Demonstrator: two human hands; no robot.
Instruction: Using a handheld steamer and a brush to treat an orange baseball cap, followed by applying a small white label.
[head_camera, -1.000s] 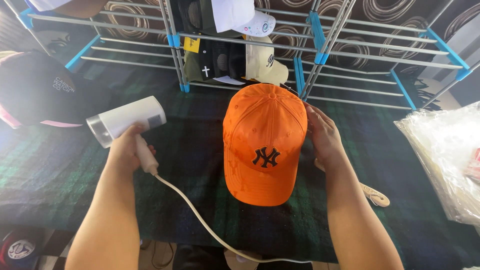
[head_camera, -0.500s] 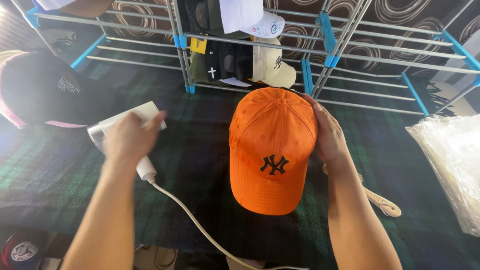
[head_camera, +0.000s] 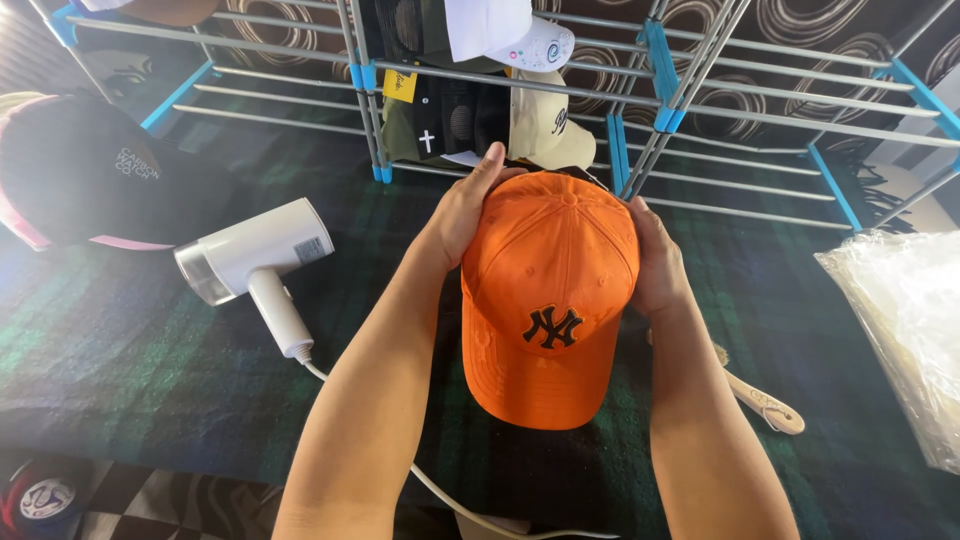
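Note:
An orange baseball cap (head_camera: 545, 270) with a dark embroidered emblem sits on the dark green plaid cloth (head_camera: 130, 350), brim toward me. My left hand (head_camera: 463, 205) grips its left back side and my right hand (head_camera: 655, 265) grips its right side. A white handheld steamer (head_camera: 255, 250) lies on the cloth to the left, apart from my hands, its white cord (head_camera: 440, 490) trailing toward the front edge.
A metal rack with blue joints (head_camera: 640, 95) stands behind, holding several caps (head_camera: 480, 110). A black cap with a pink brim (head_camera: 90, 170) lies far left. A clear plastic bag (head_camera: 900, 320) sits right. A wooden brush handle (head_camera: 765, 405) lies by my right forearm.
My left hand set the steamer down on the cloth and moved right onto the orange cap. My right hand stayed on the cap's right side.

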